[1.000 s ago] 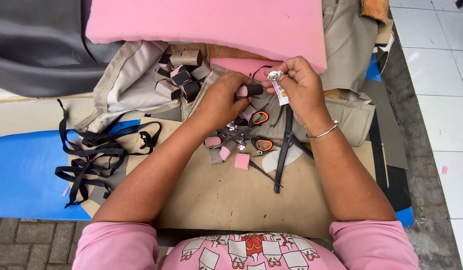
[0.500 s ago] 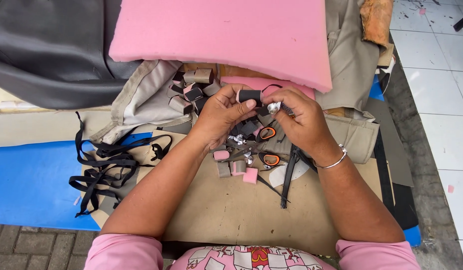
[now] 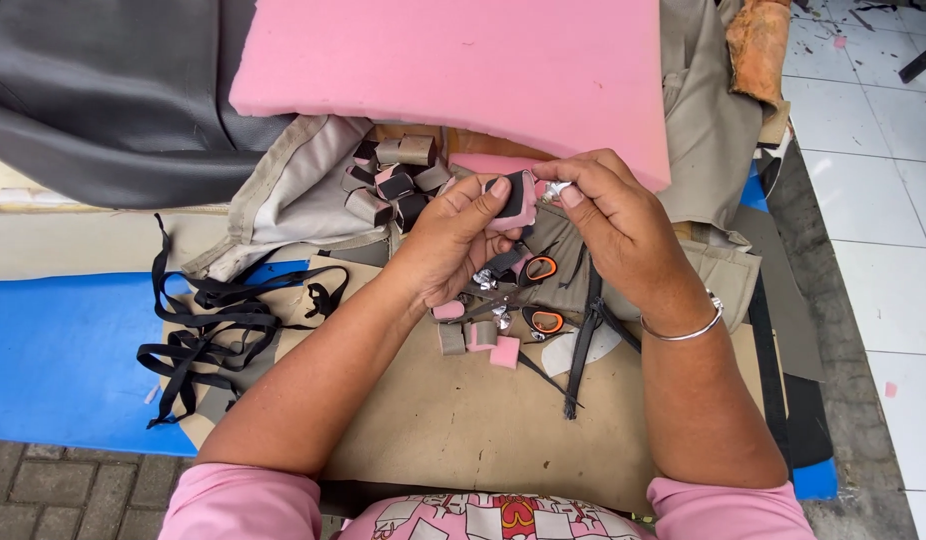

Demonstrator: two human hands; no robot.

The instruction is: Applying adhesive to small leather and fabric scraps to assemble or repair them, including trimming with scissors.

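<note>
Head view: both hands (left (image 3: pixel 453 245), right (image 3: pixel 613 215)) now pinch the folded pink-and-black piece (image 3: pixel 513 200).

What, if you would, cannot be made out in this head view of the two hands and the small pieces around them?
- Small shiny item at the right hand fingertips: too small to identify.
- Folded black and pink piece in the left hand: its lower part is covered by the fingers.
- Scissors: blades hidden under the left hand.
- Pink foam slab: cut off by the top edge.
</note>
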